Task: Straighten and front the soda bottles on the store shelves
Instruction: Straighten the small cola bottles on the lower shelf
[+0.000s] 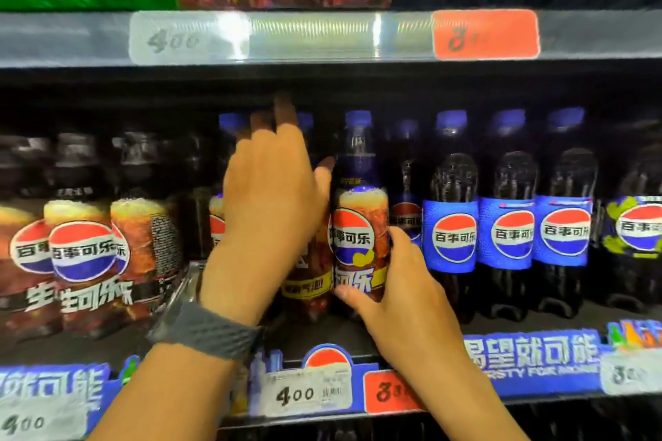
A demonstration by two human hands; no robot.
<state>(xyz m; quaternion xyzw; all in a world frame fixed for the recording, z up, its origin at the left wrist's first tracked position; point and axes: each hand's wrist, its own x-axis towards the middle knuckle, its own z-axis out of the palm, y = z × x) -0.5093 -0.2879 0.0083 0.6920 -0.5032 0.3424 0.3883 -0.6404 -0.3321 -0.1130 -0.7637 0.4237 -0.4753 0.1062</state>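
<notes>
On the middle shelf (530,365) stands a cola bottle (359,225) with a blue cap and an orange-brown label, its logo facing out. My right hand (401,297) grips its lower part, thumb across the front and fingers round the right side. My left hand (272,197) reaches into the shelf just left of it, fingers stretched up and back among the blue caps, thumb touching that bottle's neck. It covers most of a second brown-labelled bottle (304,294) behind it.
Three blue-labelled cola bottles (508,236) stand in a row to the right, then one with a purple and yellow label (641,229). Black-capped cola bottles (86,251) crowd the left. The upper shelf rail (322,34) hangs close above the caps. Price tags (308,394) line the front edge.
</notes>
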